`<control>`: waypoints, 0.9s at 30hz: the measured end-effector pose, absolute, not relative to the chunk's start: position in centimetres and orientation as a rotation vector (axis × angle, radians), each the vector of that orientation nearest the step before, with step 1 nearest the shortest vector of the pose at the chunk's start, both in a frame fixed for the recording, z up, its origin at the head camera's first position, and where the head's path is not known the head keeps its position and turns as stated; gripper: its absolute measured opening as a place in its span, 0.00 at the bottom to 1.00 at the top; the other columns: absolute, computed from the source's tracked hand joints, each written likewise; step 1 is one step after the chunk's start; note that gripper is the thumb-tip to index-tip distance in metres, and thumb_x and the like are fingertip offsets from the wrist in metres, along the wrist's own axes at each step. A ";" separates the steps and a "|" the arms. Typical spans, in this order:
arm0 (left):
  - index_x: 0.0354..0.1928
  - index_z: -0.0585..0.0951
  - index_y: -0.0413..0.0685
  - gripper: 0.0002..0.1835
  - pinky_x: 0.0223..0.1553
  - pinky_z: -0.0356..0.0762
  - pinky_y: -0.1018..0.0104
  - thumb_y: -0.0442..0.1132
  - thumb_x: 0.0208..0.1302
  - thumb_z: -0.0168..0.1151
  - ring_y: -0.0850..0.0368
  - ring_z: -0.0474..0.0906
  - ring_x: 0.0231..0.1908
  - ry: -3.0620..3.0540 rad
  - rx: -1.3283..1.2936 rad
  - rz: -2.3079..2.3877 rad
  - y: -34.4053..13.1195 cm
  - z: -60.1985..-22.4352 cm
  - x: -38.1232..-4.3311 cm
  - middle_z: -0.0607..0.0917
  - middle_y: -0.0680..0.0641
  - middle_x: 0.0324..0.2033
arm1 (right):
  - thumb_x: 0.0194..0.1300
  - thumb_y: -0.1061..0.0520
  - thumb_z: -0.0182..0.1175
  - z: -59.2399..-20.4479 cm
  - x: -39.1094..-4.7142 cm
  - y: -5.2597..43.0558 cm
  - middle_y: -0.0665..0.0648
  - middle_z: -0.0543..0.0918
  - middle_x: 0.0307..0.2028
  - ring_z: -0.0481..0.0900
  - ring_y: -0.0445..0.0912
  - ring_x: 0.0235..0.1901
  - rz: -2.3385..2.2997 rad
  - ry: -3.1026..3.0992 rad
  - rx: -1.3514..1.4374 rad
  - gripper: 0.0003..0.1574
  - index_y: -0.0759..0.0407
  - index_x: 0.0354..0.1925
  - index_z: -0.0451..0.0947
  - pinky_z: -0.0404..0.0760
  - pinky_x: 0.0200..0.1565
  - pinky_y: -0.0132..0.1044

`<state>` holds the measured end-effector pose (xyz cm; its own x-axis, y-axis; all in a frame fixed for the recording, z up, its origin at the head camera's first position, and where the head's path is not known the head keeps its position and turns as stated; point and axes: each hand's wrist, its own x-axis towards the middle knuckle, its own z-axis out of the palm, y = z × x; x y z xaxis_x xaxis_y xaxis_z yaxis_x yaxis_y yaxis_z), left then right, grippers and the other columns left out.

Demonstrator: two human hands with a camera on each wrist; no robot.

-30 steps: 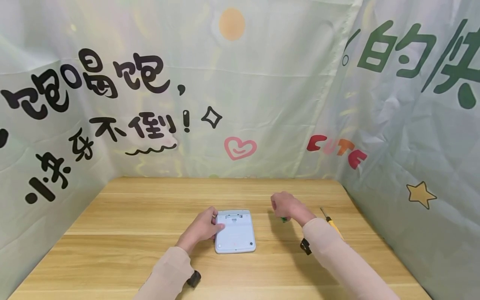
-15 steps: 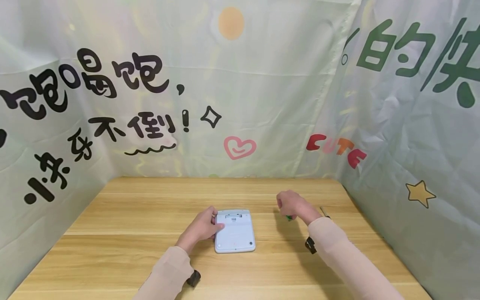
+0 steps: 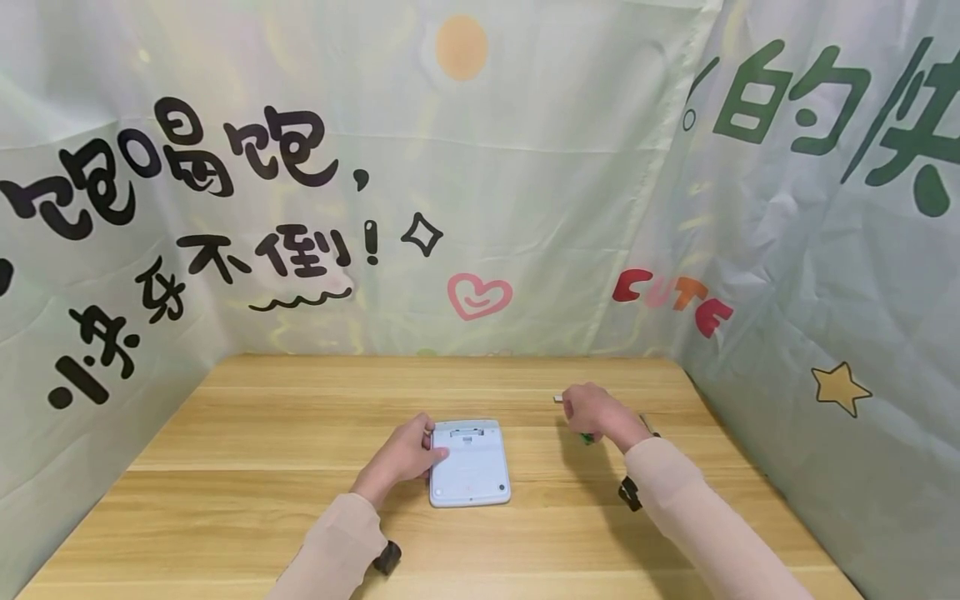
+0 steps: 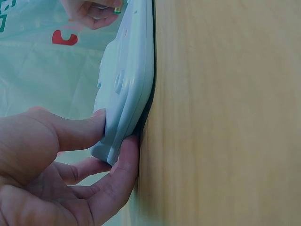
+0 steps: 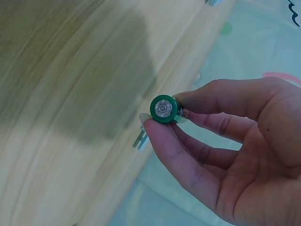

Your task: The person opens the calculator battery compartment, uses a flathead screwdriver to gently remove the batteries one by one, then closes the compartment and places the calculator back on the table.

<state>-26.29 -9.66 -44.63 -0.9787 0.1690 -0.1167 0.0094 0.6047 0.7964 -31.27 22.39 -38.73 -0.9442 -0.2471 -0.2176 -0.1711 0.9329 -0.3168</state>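
A light-blue calculator [image 3: 471, 471] lies face down on the wooden table, its small battery compartment [image 3: 468, 432] uncovered near the far edge. My left hand [image 3: 405, 450] grips its left edge, thumb on the back and fingers underneath, as the left wrist view [image 4: 61, 165] also shows. To the right of the calculator, my right hand [image 3: 596, 410] pinches a green battery [image 5: 163, 108] between thumb and fingers, above the table. One flat end of the battery faces the right wrist camera. Just left of that hand lies a small pale piece [image 3: 558, 399], perhaps the compartment cover.
A screwdriver's metal shaft [image 3: 647, 424] shows beyond my right forearm, which hides its handle. Printed cloth walls [image 3: 555, 208] enclose the table [image 3: 262, 483] at the back and both sides.
My right hand with the battery has shifted right, away from the calculator, and the small pale piece has come into view. My right sleeve now covers the screwdriver's yellow handle. The left hand stays put.
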 end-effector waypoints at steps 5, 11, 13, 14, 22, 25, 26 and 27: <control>0.59 0.72 0.37 0.22 0.31 0.81 0.65 0.35 0.69 0.68 0.54 0.76 0.34 2.649 0.148 1.314 -9.7 -44.6 -26.3 0.76 0.42 0.40 | 0.64 0.71 0.57 -38.8 -31.2 22.9 0.57 0.77 0.28 0.73 0.43 0.17 -0.441 2.834 -0.302 0.09 0.59 0.33 0.74 0.72 0.17 0.28; 0.59 0.72 0.37 0.22 0.31 0.81 0.65 0.35 0.69 0.68 0.54 0.76 0.34 2.650 0.153 1.314 -9.7 -44.7 -26.4 0.77 0.42 0.40 | 0.65 0.71 0.55 -38.9 -31.1 23.5 0.56 0.76 0.24 0.70 0.43 0.16 -0.460 2.824 -0.286 0.09 0.59 0.32 0.74 0.70 0.18 0.29; 0.59 0.72 0.37 0.22 0.32 0.81 0.65 0.35 0.69 0.68 0.54 0.76 0.34 2.653 0.155 1.310 -9.7 -44.7 -26.3 0.77 0.42 0.40 | 0.64 0.71 0.55 -39.0 -31.1 23.7 0.56 0.77 0.25 0.72 0.43 0.17 -0.460 2.830 -0.287 0.09 0.59 0.32 0.74 0.72 0.18 0.30; 0.59 0.72 0.37 0.22 0.32 0.81 0.65 0.35 0.69 0.68 0.54 0.77 0.34 2.654 0.156 1.309 -9.7 -44.7 -26.3 0.77 0.42 0.40 | 0.64 0.71 0.55 -39.0 -31.1 23.8 0.56 0.77 0.25 0.73 0.43 0.17 -0.459 2.833 -0.285 0.09 0.59 0.32 0.74 0.72 0.18 0.30; 0.60 0.72 0.37 0.22 0.32 0.81 0.65 0.35 0.69 0.68 0.54 0.77 0.34 2.647 0.155 1.312 -9.7 -44.6 -26.3 0.77 0.42 0.40 | 0.61 0.71 0.57 -39.1 -31.1 24.8 0.58 0.77 0.31 0.75 0.44 0.18 -0.448 2.843 -0.275 0.08 0.59 0.31 0.74 0.74 0.19 0.30; 0.60 0.72 0.37 0.22 0.32 0.81 0.65 0.35 0.69 0.68 0.54 0.77 0.35 2.645 0.154 1.313 -9.7 -44.6 -26.3 0.77 0.42 0.40 | 0.62 0.71 0.56 -39.1 -31.1 25.1 0.58 0.77 0.31 0.74 0.43 0.18 -0.449 2.842 -0.264 0.08 0.60 0.32 0.74 0.74 0.18 0.30; 0.60 0.72 0.37 0.22 0.32 0.81 0.65 0.35 0.69 0.68 0.54 0.77 0.35 2.646 0.152 1.312 -9.7 -44.6 -26.3 0.77 0.42 0.40 | 0.62 0.71 0.56 -39.2 -31.1 25.1 0.58 0.77 0.31 0.74 0.43 0.17 -0.448 2.841 -0.265 0.08 0.60 0.32 0.74 0.74 0.18 0.30; 0.60 0.72 0.37 0.22 0.32 0.81 0.65 0.35 0.69 0.68 0.54 0.77 0.35 2.646 0.152 1.312 -9.7 -44.6 -26.3 0.77 0.42 0.40 | 0.62 0.71 0.56 -39.2 -31.0 25.2 0.58 0.77 0.31 0.74 0.43 0.17 -0.449 2.841 -0.267 0.08 0.60 0.32 0.74 0.74 0.19 0.30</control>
<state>-26.27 -9.70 -44.59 -0.9779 0.1724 -0.1185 0.0101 0.6045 0.7965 -31.04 25.24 -39.21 -0.9514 -0.2179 -0.2177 -0.1402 0.9357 -0.3238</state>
